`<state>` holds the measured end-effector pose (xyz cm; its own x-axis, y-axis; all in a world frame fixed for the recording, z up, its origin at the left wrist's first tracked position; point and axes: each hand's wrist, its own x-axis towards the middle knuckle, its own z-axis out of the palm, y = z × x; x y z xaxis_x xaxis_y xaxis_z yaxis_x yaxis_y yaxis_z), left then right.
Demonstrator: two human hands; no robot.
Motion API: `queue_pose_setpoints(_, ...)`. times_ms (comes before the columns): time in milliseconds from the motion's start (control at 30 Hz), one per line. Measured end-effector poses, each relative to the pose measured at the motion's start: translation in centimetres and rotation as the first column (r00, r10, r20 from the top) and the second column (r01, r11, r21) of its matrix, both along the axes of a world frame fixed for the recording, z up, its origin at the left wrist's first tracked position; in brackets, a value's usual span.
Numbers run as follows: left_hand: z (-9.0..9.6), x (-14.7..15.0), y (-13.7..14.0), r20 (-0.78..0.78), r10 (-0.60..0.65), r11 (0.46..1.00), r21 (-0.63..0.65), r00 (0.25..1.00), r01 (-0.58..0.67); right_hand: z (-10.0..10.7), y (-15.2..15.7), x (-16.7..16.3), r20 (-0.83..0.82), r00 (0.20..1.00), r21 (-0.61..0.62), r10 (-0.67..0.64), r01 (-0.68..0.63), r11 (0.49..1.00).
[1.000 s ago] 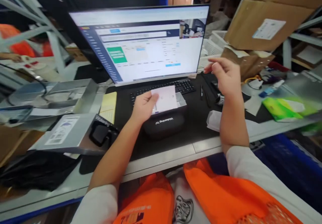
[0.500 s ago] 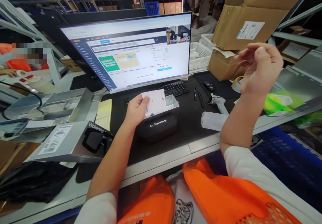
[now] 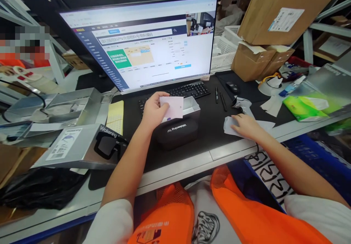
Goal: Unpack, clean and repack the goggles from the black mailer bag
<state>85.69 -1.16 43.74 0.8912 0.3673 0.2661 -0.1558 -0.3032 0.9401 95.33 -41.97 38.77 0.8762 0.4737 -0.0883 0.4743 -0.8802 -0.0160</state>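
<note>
My left hand (image 3: 155, 110) is closed on a pale printed card (image 3: 175, 107), the thumb across its face. The card covers part of an open silver box (image 3: 195, 109) with compartments. Just in front of that box lies a black glasses case (image 3: 178, 134) with "Wakening" on it. My right hand (image 3: 245, 126) rests over a flat white pouch (image 3: 228, 125) near the table's front edge, fingers apart and touching it. A white and grey handheld scanner (image 3: 245, 106) lies just behind that hand.
A monitor (image 3: 164, 54) stands behind the keyboard (image 3: 189, 90). On the left are a sunglasses box (image 3: 85, 147), a yellow pad (image 3: 115, 118) and a black bag (image 3: 44, 187). Cartons (image 3: 252, 61), tape (image 3: 270, 85) and a green tissue pack (image 3: 304, 107) sit to the right.
My right hand has come down from its raised position at the right onto the white pouch. My left hand still holds the card over the box. The view has tilted slightly downward.
</note>
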Motion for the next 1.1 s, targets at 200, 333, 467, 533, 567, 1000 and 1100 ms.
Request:
queue_pose_setpoints(200,0.6,-0.5,0.3,0.082,-0.005,0.997,0.081,0.997,-0.001,-0.2,0.5,0.3,0.118,0.993,0.135,-0.014,-0.002,0.991)
queue_pose_setpoints(333,1.4,-1.1,0.4,0.154,0.016,0.975,0.218,0.988,-0.050,2.3,2.7,0.1,0.239,0.969,0.371,0.060,-0.149,0.916)
queue_pose_setpoints(467,1.7,-1.5,0.5,0.217,-0.036,0.950,0.312,0.975,-0.035,4.4,7.6,-2.8,0.106,0.956,0.396,0.273,-0.292,0.870)
queue_pose_setpoints(533,1.7,-1.6,0.7,0.230,-0.046,0.931,0.363,0.972,-0.041,4.5,10.1,-4.5,-0.026,0.955,0.282,0.294,-0.275,0.919)
queue_pose_setpoints(567,1.6,-1.7,0.7,0.241,-0.045,0.920,0.387,0.969,-0.053,4.2,11.2,-5.2,-0.077,0.956,0.196,0.283,-0.264,0.944)
queue_pose_setpoints(1000,2.2,-3.2,-0.7,0.277,-0.112,0.833,0.549,0.954,-0.062,1.7,11.7,-5.4,-0.403,0.808,0.444,0.429,-0.238,0.864)
queue_pose_setpoints(1100,2.4,-3.5,-1.5,0.261,-0.205,0.803,0.596,0.943,0.010,1.9,10.7,-5.3,-0.534,0.750,0.572,0.390,-0.020,0.820)
